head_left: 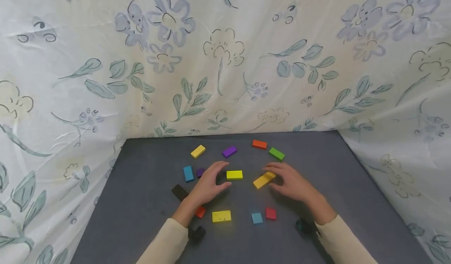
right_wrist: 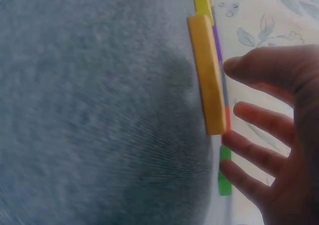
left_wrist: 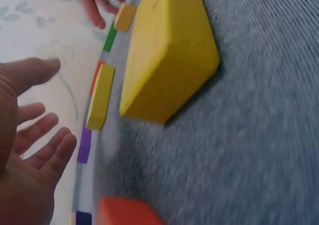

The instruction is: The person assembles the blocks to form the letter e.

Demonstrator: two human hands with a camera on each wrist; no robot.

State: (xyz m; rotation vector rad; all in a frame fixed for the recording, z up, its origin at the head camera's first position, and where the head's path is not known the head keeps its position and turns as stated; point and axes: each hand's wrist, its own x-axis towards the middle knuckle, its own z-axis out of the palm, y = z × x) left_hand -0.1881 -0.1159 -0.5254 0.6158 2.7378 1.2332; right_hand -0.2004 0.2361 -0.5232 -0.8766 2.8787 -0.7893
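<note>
My left hand [head_left: 207,185] hovers over the dark grey table with its fingers spread from the thumb, holding nothing. Just right of its fingertips lies a bright yellow block [head_left: 234,175]. My right hand [head_left: 292,182] is held beside an orange-yellow block [head_left: 263,180], thumb and fingers apart around the block's right end. In the right wrist view, that orange-yellow block [right_wrist: 208,78] lies flat, with the hand's fingers not curled round it. A larger yellow block [left_wrist: 169,55] fills much of the left wrist view, below the left hand.
Behind the hands lie yellow [head_left: 198,151], purple [head_left: 230,151], red-orange [head_left: 259,144] and green [head_left: 276,154] blocks. Blue [head_left: 188,174] and black [head_left: 180,192] blocks are on the left. Light blue [head_left: 257,218] and red [head_left: 271,214] pieces lie in front. A flowered cloth [head_left: 225,80] surrounds the table.
</note>
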